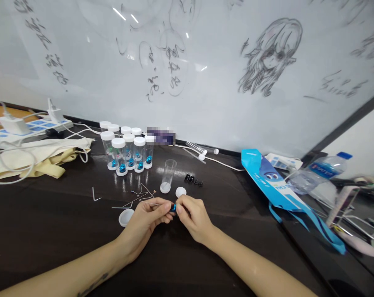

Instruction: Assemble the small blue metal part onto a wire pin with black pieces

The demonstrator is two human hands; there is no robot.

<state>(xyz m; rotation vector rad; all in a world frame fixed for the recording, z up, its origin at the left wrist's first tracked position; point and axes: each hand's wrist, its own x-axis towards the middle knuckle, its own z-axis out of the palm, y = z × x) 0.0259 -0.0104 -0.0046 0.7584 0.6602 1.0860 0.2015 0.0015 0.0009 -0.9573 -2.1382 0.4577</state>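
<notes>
My left hand (pixel 146 220) and my right hand (pixel 195 216) meet over the dark table, fingertips pinched together on a small blue part (pixel 173 208). A thin metal wire (pixel 150 203) runs leftward from the left fingers. Just beyond the hands stands an open clear vial (pixel 169 175), with a white cap (pixel 181 192) beside it and another white cap (pixel 126 217) by my left wrist. A cluster of capped vials (pixel 128 150) holding blue and green parts stands behind. Small black parts (pixel 193 179) lie to the right of the open vial.
Bent wires (pixel 96 194) lie left of the hands. A cloth bag (pixel 35 159), power strip (pixel 35 128) and cables fill the far left. A blue pouch (pixel 276 185) and water bottle (pixel 320 171) lie at the right. A whiteboard (pixel 205 62) stands behind.
</notes>
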